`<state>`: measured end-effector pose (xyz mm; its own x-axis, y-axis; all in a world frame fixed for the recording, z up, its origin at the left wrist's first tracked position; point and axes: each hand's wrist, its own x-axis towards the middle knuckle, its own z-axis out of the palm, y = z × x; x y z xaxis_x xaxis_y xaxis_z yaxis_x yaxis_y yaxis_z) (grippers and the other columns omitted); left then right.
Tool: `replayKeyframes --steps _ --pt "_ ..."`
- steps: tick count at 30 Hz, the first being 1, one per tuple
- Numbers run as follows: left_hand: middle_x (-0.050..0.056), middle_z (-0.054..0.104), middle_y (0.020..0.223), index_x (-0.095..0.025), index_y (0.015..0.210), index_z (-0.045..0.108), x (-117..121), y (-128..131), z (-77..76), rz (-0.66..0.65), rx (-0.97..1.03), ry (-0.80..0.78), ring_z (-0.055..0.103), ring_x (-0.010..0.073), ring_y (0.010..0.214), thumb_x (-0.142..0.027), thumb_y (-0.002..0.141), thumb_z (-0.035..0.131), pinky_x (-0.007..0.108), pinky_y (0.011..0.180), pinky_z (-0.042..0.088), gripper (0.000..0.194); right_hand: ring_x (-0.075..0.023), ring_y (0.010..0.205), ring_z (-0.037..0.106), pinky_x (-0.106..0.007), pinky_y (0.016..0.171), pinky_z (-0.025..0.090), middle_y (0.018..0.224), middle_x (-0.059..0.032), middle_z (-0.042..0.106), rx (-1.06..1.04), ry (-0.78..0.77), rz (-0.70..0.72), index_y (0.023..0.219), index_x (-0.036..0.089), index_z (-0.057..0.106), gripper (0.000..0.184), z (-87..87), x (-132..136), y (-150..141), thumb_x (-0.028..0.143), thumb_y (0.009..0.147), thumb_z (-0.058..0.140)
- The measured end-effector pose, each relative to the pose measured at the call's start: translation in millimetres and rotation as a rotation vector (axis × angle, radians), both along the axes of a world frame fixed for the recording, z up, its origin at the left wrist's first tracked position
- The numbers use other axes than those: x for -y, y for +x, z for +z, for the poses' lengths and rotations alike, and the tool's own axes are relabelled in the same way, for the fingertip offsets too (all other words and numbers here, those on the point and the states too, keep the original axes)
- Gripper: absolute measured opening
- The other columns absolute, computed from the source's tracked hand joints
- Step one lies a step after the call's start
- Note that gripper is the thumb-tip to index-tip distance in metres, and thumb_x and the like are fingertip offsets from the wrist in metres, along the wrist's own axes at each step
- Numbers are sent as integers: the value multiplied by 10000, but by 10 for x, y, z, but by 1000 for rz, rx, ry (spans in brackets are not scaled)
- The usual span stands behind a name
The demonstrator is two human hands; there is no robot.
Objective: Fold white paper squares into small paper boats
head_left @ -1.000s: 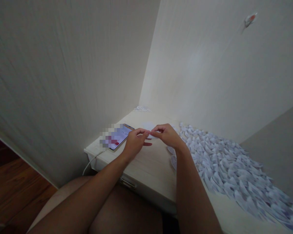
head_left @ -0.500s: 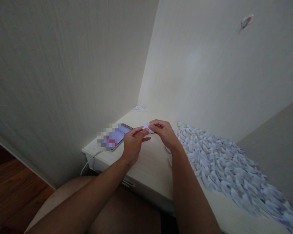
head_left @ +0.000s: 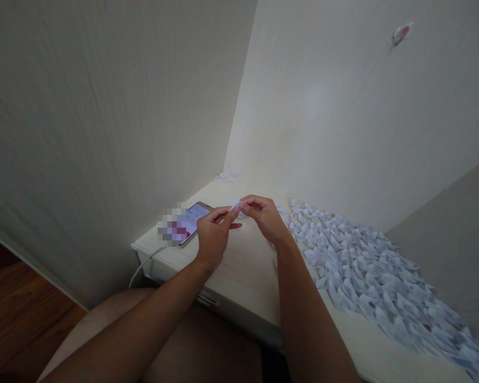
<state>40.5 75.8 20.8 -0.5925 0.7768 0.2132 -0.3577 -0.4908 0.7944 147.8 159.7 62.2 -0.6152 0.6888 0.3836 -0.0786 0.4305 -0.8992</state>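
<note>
Head: left hand [head_left: 215, 233], right hand [head_left: 265, 214] pinched on white piece [head_left: 234, 206]

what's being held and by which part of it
A small white piece, pinched by the left hand and the right hand; too much is covered to tell which part each grips.

Left hand [head_left: 215, 229] and right hand [head_left: 263, 215] pinch small white paper [head_left: 234, 206] between fingertips, above table [head_left: 243, 271]. Phone [head_left: 195, 217] beside left hand; pile of folded papers [head_left: 367, 276] right.
</note>
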Motion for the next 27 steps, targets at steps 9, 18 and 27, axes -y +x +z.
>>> replayKeyframes --steps 9,18,27 --pt "65 730 945 -153 901 792 -6 -40 -5 25 -134 48 687 162 814 -425 789 786 305 693 659 294 -149 783 608 -304 783 464 815 -14 701 -53 6 15 767 216 769 153 25 12 14 366 780 799" --pt "53 714 942 -169 891 787 -20 -125 29 59 -249 99 690 172 830 -343 769 803 316 695 674 213 -164 790 593 -315 793 468 805 -19 685 -79 31 8 716 218 747 227 59 3 49 432 750 815" --pt "53 725 954 -238 861 806 25 -198 67 272 -418 184 697 193 883 -279 772 812 320 706 655 99 -152 773 585 -290 726 464 863 -37 716 -47 -132 52 831 210 784 292 28 2 44 478 725 833"
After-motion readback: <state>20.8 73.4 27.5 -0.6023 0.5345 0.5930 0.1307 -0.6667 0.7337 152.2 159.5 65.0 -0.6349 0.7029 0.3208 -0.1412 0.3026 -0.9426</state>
